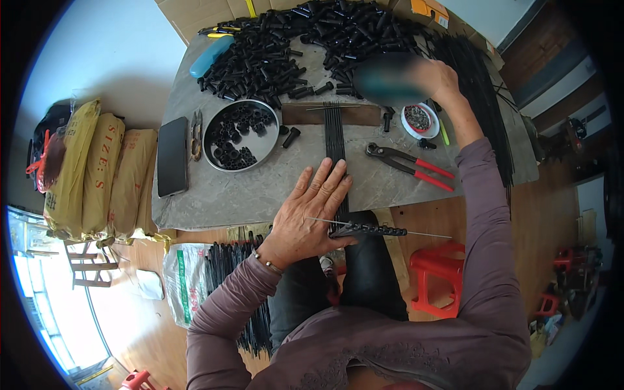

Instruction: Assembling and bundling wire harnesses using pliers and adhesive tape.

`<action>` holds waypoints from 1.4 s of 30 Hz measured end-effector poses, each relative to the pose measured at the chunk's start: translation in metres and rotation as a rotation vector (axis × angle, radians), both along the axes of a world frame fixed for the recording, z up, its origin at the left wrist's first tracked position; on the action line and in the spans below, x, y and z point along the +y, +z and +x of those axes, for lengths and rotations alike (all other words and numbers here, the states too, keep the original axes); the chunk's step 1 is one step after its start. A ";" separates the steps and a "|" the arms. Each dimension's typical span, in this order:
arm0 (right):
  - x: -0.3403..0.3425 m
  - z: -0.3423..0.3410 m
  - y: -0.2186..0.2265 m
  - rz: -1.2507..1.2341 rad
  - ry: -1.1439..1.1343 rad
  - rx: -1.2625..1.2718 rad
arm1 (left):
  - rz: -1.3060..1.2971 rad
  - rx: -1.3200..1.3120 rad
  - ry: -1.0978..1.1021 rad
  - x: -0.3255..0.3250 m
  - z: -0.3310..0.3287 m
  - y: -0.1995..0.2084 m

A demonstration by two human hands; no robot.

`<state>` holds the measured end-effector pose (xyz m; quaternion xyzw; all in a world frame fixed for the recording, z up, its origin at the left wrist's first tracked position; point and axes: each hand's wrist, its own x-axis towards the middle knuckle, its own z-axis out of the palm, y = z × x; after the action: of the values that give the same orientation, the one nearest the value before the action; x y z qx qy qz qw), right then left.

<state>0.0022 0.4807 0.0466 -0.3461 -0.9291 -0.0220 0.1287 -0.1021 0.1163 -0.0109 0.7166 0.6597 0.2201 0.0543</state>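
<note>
My left hand [318, 205] lies with fingers stretched over a narrow bundle of black rods [333, 130] at the table's front edge. A thin metal wire [426, 234] crosses by its palm, with a row of small black pieces [383, 229] along it; whether the thumb grips any of this is hidden. Reaching to the far right, my right hand [442, 83] is by a white bowl [419, 133] of small metal parts. A blurred dark and teal patch covers its fingers, so what they hold cannot be seen. Red-handled pincers [413, 164] rest between the hands.
Black bolt-like pieces [253, 62] are heaped at the back. A round metal tray [242, 168] of black nuts, small pliers [196, 135] and a phone [172, 156] lie left. Long black rods [465, 71] line the right edge. A red stool [439, 273] stands below.
</note>
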 end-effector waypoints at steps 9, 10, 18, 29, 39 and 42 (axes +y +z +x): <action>-0.068 -0.024 -0.013 -0.439 0.458 0.257 | -0.016 0.013 0.006 0.000 0.000 0.000; -0.074 -0.025 -0.014 -0.439 0.458 0.258 | -0.017 0.013 0.007 0.000 0.000 0.001; -0.080 -0.019 -0.010 -0.329 0.401 0.067 | -0.019 0.016 0.000 0.000 -0.001 0.000; -0.079 -0.018 -0.013 -0.320 0.428 0.076 | -0.037 0.037 -0.005 0.001 -0.001 0.002; -0.081 -0.018 -0.010 -0.324 0.412 0.076 | -0.014 0.017 -0.002 0.001 0.000 0.002; -0.083 -0.016 -0.009 -0.344 0.385 0.079 | -0.007 0.017 -0.002 0.000 -0.001 0.001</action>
<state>-0.0140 0.3982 0.0377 -0.1801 -0.9622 0.1749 0.1059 -0.1032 0.1168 -0.0096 0.7189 0.6600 0.2118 0.0514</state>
